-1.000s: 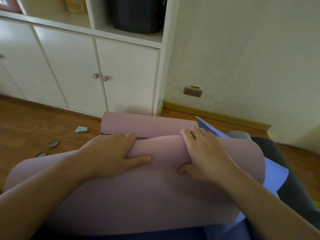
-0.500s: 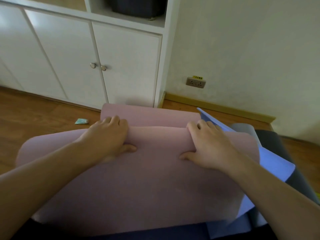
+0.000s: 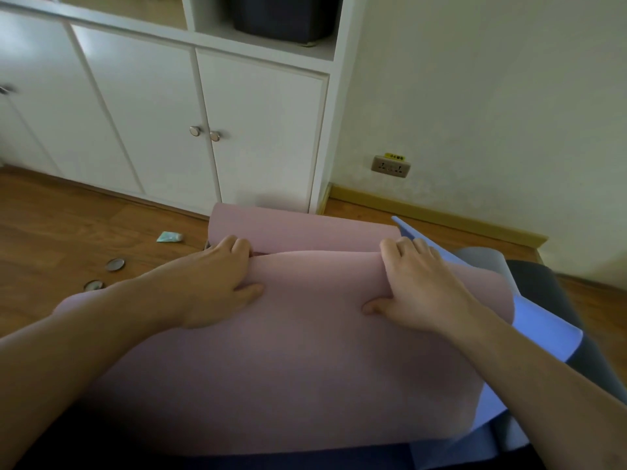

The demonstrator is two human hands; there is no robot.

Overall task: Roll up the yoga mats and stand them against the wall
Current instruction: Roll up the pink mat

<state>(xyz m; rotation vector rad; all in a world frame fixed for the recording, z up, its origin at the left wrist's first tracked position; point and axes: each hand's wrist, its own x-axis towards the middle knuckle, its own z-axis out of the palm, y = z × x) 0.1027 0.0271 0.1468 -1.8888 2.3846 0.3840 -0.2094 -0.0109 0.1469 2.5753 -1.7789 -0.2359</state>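
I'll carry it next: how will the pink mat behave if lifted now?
The pink mat bends softly under the left hand and right hand, so it is probably floppy. Only loosely rolled, it would likely unroll or sag.

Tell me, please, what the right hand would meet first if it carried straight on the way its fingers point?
Probably the far, unrolled strip of the pink mat, just past the right hand; beyond that lies the white cabinet. Depth is hard to judge.

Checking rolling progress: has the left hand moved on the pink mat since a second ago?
Yes. The left hand has slid left along the pink mat, away from the right hand, toward the mat's left edge.
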